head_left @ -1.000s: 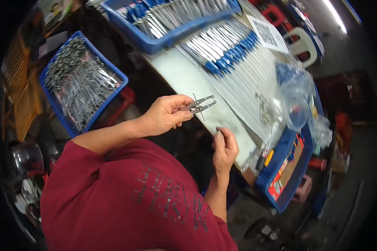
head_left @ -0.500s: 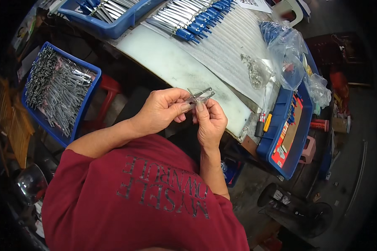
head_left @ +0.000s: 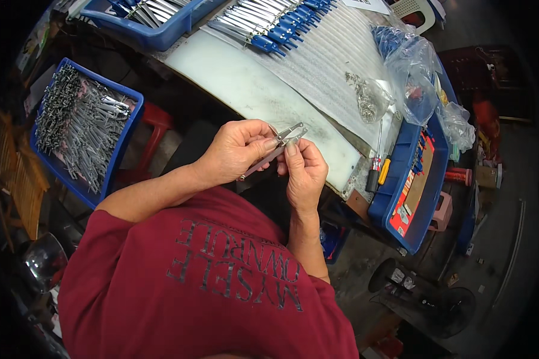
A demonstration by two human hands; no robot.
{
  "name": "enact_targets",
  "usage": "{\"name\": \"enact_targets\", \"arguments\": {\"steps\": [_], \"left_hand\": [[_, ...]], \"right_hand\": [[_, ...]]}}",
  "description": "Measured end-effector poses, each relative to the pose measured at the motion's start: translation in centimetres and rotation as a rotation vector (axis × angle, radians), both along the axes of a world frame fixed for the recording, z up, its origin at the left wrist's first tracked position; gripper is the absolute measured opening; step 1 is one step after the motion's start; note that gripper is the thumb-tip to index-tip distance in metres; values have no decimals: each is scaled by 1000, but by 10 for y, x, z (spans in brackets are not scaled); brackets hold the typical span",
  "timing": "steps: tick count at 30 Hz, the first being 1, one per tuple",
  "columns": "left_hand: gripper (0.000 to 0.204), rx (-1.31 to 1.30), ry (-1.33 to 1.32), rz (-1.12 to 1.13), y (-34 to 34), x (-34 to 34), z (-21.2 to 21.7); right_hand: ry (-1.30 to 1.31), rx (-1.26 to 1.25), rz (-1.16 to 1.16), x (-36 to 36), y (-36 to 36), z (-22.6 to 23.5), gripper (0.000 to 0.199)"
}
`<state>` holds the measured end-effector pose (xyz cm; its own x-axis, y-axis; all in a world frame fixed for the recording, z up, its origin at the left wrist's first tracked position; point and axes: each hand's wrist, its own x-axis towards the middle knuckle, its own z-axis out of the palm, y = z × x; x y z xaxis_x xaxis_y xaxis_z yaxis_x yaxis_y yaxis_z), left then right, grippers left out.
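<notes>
Before my chest, just off the near edge of the worktable, both hands are closed on a slim grey metal part (head_left: pixel 291 133). It has two narrow arms at its upper end and a straight bar running down beneath my left fingers; its exact kind I cannot make out. My left hand (head_left: pixel 236 152) pinches it between thumb and fingers. The thumb and fingertips of my right hand (head_left: pixel 305 170) grip it near the joint. Fingers hide much of its middle. On the table beyond lies a row of long silver tools with blue ends (head_left: pixel 269 30).
A blue tray (head_left: pixel 139 110) of grey metal parts stands at left by a red stool (head_left: pixel 157 122). Another blue tray (head_left: pixel 374 209) sits right, beside yellow (head_left: pixel 384 167) and black-handled screwdrivers (head_left: pixel 374 176). Small metal pieces in a clear bag (head_left: pixel 370 102) lie on white foam sheet (head_left: pixel 335 60).
The metal part has tilted in my fingers, and its straight bar now shows below my left hand. Both hands stay in nearly the same place.
</notes>
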<state>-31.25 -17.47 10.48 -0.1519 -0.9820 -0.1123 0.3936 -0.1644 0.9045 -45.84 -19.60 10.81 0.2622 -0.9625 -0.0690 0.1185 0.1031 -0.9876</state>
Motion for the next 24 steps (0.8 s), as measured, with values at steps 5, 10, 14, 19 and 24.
{"name": "enact_targets", "arguments": {"steps": [5, 10, 14, 19, 24], "left_hand": [[15, -3, -18, -15, -2, 1, -3], [15, 23, -41, 5, -1, -1, -4], [15, 36, 34, 37, -1, -3, 2], [14, 58, 62, 46, -2, -4, 4], [12, 23, 90, 69, 0, -5, -1]], "right_hand": [[-11, 7, 10, -2, -1, -3, 17], [24, -11, 12, -1, 0, -2, 16], [44, -11, -1, -1, 3, 0, 15], [28, -8, 39, -1, 4, 1, 15], [31, -11, 49, 0, 7, 0, 13]]}}
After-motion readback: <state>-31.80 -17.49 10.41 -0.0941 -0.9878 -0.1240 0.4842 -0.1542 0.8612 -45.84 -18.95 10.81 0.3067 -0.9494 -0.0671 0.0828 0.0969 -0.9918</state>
